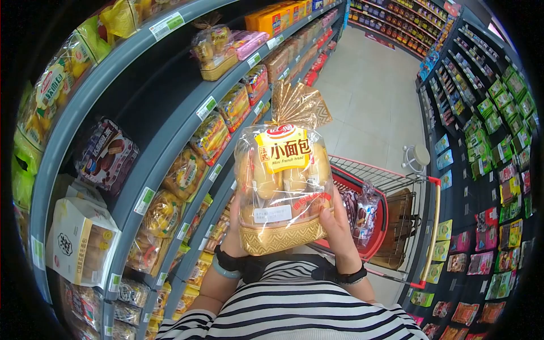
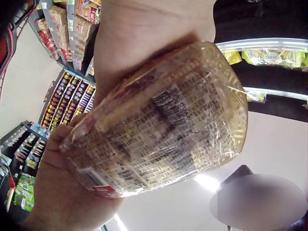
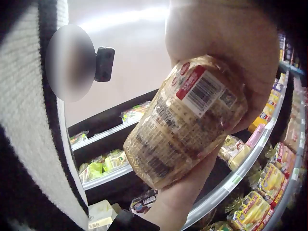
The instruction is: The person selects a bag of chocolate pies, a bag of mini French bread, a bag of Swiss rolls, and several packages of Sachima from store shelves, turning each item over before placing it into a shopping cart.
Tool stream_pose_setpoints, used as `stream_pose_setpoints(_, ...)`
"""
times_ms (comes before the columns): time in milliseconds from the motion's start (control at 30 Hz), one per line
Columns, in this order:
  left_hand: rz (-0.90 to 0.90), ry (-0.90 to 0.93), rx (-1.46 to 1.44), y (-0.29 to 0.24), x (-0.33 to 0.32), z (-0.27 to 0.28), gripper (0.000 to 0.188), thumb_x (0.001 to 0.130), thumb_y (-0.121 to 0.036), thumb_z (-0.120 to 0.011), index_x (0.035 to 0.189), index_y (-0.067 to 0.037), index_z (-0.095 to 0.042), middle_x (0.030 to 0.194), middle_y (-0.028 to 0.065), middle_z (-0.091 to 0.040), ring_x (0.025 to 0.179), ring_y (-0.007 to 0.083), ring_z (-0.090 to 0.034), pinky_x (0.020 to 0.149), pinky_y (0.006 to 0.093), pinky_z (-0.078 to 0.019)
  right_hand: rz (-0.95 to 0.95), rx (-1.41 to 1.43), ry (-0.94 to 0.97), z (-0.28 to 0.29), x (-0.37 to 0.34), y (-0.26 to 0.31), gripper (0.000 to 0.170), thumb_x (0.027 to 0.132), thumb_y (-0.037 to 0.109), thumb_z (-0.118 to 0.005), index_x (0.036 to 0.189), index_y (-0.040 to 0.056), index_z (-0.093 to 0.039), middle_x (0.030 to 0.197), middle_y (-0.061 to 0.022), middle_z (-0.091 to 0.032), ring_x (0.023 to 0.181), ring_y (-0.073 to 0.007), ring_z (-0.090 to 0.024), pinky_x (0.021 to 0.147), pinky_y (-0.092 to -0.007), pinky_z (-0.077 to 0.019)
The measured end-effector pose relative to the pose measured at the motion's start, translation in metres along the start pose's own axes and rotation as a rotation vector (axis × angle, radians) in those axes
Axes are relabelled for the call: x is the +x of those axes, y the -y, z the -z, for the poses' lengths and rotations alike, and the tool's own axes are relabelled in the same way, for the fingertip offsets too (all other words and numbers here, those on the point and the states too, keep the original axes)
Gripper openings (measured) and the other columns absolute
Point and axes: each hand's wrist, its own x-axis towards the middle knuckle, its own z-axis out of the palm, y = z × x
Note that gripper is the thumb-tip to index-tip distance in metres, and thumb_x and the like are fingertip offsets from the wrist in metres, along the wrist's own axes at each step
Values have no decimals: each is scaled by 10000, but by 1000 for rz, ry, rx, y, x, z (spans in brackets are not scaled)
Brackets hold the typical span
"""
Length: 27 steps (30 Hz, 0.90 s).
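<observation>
Two hands hold up a clear bag of mini French bread, upright before the chest, its gold gathered top pointing away. The left hand grips its left side, mostly hidden behind the bag. On the right side the right hand holds it, thumb on the front near the lower edge. The left wrist view has the printed underside or back of the bag between both hands. A barcode label shows on the bag in the right wrist view.
Bread shelves curve along the left side. A shopping cart with a red basket holding packages stands just right of the bag. Racks of small packets line the right. A white stool stands beyond the cart; the tiled aisle runs ahead.
</observation>
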Motion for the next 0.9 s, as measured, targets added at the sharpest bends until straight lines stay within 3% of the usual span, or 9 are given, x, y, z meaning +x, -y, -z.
stream_pose_setpoints(67,39,108,-45,-1,0,-1,476,960,-388,-412,1294,-51,-437,1198,145,-550,1012,273,-592,848,398,-522,6,4,1,-2,0,2,670,919,277,-525,1423,-29,-207,1404,-120,-345,1303,-197,-313,1073,-329,-238)
stream_pose_setpoints(200,-7,128,6,-1,0,2,482,960,-388,-411,1302,-49,-431,1203,146,-549,1011,273,-595,846,401,-524,-1,-18,-9,-4,0,4,669,919,282,-526,1421,-28,-210,1398,-121,-354,1299,-196,-321,1069,-327,-246)
stream_pose_setpoints(300,-44,11,72,0,-2,-1,482,963,-389,-403,1302,-49,-431,1200,145,-552,1011,271,-597,842,397,-527,2,-27,-15,-5,-1,4,668,921,286,-525,1422,-27,-211,1394,-123,-359,1296,-195,-324,1066,-326,-251)
stream_pose_setpoints(367,-34,-143,94,1,-1,-3,566,927,-505,-408,1264,-54,-461,1118,145,-594,934,273,-629,770,398,-552,3,-33,-18,-5,-2,5,667,923,287,-523,1421,-27,-211,1393,-125,-361,1296,-196,-325,1066,-326,-250)
stream_pose_setpoints(467,-1,-215,67,1,-3,-4,561,929,-503,-403,1266,-58,-461,1118,146,-594,936,277,-629,777,400,-551,3,-51,-15,-4,-3,3,671,921,284,-528,1422,-28,-208,1397,-127,-356,1298,-199,-325,1070,-329,-248)
stream_pose_setpoints(700,-50,-199,150,3,-1,2,581,928,-502,-401,1295,-54,-439,1150,160,-577,955,281,-621,782,412,-550,-1,-38,-7,1,-5,-2,686,909,268,-548,1422,-33,-206,1406,-130,-341,1304,-208,-321,1075,-336,-247)
stream_pose_setpoints(767,-56,77,103,3,0,8,524,961,-420,-391,1329,-47,-401,1254,138,-520,1079,264,-558,902,387,-488,-13,-17,4,1,-5,0,694,904,266,-556,1422,-35,-205,1405,-136,-340,1305,-211,-321,1072,-334,-253)
stream_pose_setpoints(900,0,107,2,3,2,13,545,951,-433,-405,1335,-45,-394,1261,142,-517,1080,271,-557,903,394,-487,-2,-35,7,1,-5,2,703,901,269,-561,1422,-36,-202,1405,-140,-340,1303,-210,-324,1069,-333,-260)
